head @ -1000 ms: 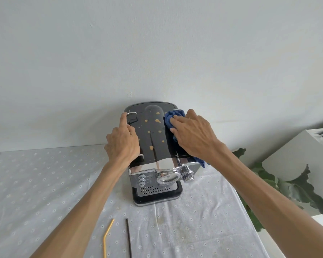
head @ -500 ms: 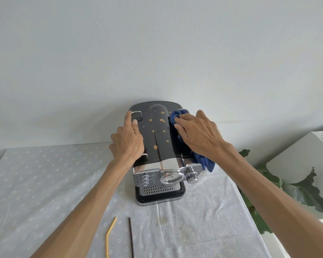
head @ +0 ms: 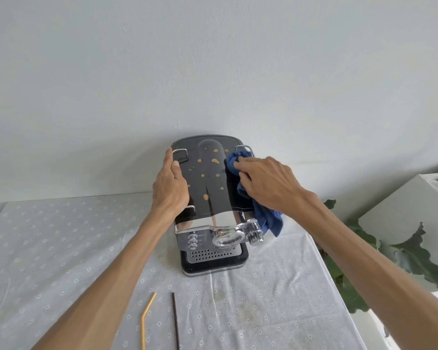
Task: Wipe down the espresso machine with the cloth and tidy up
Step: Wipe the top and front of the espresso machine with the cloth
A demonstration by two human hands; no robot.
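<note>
A black and chrome espresso machine [head: 210,188] stands on the table against the wall. Its glossy black top carries several tan drops and smears. My left hand [head: 171,185] lies flat along the machine's left edge, with the fingers reaching a chrome rail at the back corner. My right hand [head: 266,185] presses a crumpled blue cloth [head: 266,218] onto the right side of the top. One end of the cloth bunches out past my fingertips, and the other end hangs down over the machine's right side.
A white tablecloth [head: 61,248] with small flowers covers the table. A bent yellow straw [head: 147,317] and a dark straight straw [head: 175,322] lie near the front. Off the table's right edge are a green plant [head: 410,258] and a white box [head: 415,205].
The right hand and the cloth have shifted a little toward the back right corner of the top. The left hand keeps its hold. The tan drops look the same.
</note>
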